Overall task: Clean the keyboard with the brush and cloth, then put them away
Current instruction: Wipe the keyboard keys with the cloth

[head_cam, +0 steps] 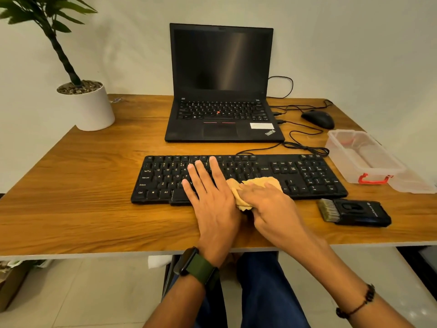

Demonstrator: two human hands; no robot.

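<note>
A black keyboard (307, 174) lies across the middle of the wooden desk. My left hand (210, 197) rests flat on its left-centre keys with straight fingers. My right hand (269, 204) grips a crumpled yellow cloth (257, 182) and presses it onto the keys right of centre, near the front edge. A black brush (354, 213) with pale bristles pointing left lies on the desk in front of the keyboard's right end, apart from both hands.
An open clear plastic box (364, 157) with a red latch stands at the right, its lid beside it. Behind the keyboard sit an open black laptop (222, 91), a black mouse (318, 119) and loose cables (305, 145). A potted plant (92, 105) stands back left.
</note>
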